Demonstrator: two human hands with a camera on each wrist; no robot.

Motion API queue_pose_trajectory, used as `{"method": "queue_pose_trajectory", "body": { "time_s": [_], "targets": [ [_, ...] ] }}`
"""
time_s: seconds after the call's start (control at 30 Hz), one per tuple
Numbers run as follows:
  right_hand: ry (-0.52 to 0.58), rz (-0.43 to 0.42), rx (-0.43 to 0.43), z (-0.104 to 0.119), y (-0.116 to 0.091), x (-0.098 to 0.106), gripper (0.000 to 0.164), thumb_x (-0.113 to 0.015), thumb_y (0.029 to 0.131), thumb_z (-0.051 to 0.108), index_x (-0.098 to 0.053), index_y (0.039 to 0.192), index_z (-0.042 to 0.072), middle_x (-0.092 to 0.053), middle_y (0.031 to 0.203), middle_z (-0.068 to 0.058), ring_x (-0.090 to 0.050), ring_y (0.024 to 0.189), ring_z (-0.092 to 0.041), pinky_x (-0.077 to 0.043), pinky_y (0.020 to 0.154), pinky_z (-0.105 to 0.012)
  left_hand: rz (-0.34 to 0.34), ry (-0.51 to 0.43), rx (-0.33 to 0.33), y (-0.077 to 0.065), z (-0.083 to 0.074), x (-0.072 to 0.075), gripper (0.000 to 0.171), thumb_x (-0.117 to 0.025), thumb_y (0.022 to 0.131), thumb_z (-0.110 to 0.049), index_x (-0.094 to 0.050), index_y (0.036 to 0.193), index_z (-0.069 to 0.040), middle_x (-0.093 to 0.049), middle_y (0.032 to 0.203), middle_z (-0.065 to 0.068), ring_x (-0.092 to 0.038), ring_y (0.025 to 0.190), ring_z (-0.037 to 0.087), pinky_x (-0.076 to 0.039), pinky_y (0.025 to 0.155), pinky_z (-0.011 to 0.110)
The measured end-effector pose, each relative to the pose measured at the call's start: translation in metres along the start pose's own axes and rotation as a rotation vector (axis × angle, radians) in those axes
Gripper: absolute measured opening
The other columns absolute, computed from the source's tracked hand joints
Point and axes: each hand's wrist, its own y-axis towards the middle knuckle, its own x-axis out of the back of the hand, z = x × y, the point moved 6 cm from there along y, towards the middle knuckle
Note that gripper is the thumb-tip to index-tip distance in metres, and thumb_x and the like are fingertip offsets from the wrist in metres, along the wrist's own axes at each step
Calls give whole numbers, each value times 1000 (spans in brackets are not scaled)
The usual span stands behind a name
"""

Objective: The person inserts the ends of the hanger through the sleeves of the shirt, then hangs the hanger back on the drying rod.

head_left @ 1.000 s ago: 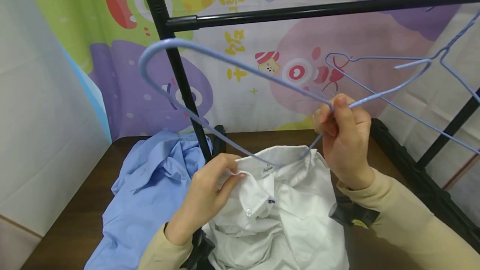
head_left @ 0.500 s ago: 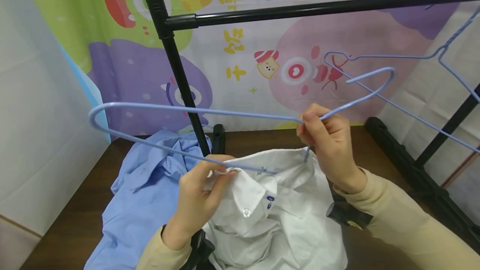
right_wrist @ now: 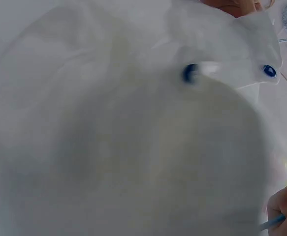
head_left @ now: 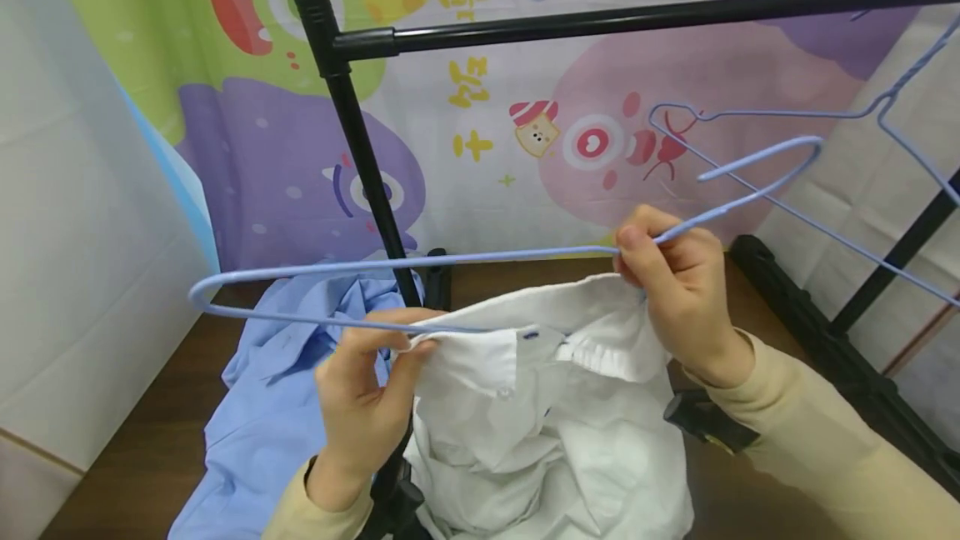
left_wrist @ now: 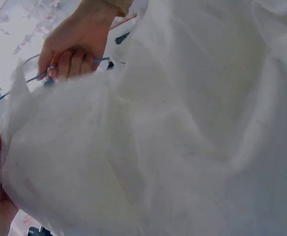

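Observation:
My left hand [head_left: 363,407] pinches one side of the collar of a white button-up shirt [head_left: 615,457] between thumb and fingers. A light blue wire hanger [head_left: 450,259] is held at its neck by my right hand [head_left: 678,290], hook pointing right. Its left arm runs past the collar over my left fingers, while the right part goes down inside the shirt's neck opening, hidden by cloth. The left wrist view is mostly filled by the shirt [left_wrist: 158,137], with the right hand [left_wrist: 77,42] beyond it. Blue buttons [right_wrist: 270,71] show on the collar in the right wrist view.
A crumpled blue shirt [head_left: 277,415] lies at left on the dark brown table [head_left: 157,436]. Behind the hands stands a black clothes rack [head_left: 600,24]. A second blue hanger [head_left: 787,114] hangs from it at right. A cartoon-printed curtain [head_left: 480,190] backs the scene.
The hanger has tipped down from slanted to nearly level, its left end swinging left and lower. My left hand has drawn the collar left, and the neck opening is stretched wider.

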Motion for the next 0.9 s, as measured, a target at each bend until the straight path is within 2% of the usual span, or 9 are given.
{"method": "queue_pose_trajectory", "body": {
  "time_s": [0.07,0.23,0.37,0.5,0.6,0.73,0.9],
  "targets": [
    [-38,11,19,2,1,1,31,-49,90,4,-48,61,-7,-42,55,-1,-33,47,-9,-25,42,-20,-44,-61,-1,1,0,4,27,-62,82,1,-40,75,15,-66,88,21,-65,83,22,-49,71,24],
    [-121,43,28,4,3,2,28,-49,89,3,-49,63,-7,-42,56,1,-35,49,-7,-26,44,-19,-135,-121,-43,2,0,10,26,-64,78,6,-41,75,16,-66,87,20,-65,82,26,-50,70,26],
    [-200,70,14,4,2,2,24,-48,91,4,-46,72,-10,-41,59,2,-36,50,-6,-28,45,-18,-225,-113,-94,0,-1,14,25,-67,75,6,-44,72,15,-65,83,20,-64,80,28,-50,70,28],
    [-253,98,-37,2,0,4,17,-46,91,3,-42,85,-12,-42,63,2,-38,53,-8,-31,47,-18,-285,-82,-103,-3,-1,16,26,-70,74,4,-46,70,14,-61,78,20,-63,78,27,-49,69,29],
    [-214,111,-89,0,1,5,2,-42,89,-1,-43,91,-1,-44,67,2,-39,55,-10,-32,50,-19,-295,-73,-103,-3,-2,17,26,-70,74,3,-47,70,13,-60,77,20,-63,78,26,-49,69,30],
    [-103,146,-109,-3,1,6,19,-37,88,-6,-34,95,11,-43,71,-2,-39,60,-14,-36,54,-20,-282,-69,-89,-3,-1,17,25,-70,74,4,-48,70,13,-60,78,20,-63,79,26,-50,71,30],
    [-55,185,-129,-6,-1,10,20,-35,88,-9,-28,92,9,-40,70,-7,-41,65,-16,-40,60,-22,-289,-69,-70,-2,0,18,25,-70,73,3,-48,69,14,-59,75,19,-63,78,25,-50,70,29]
  ]
}}
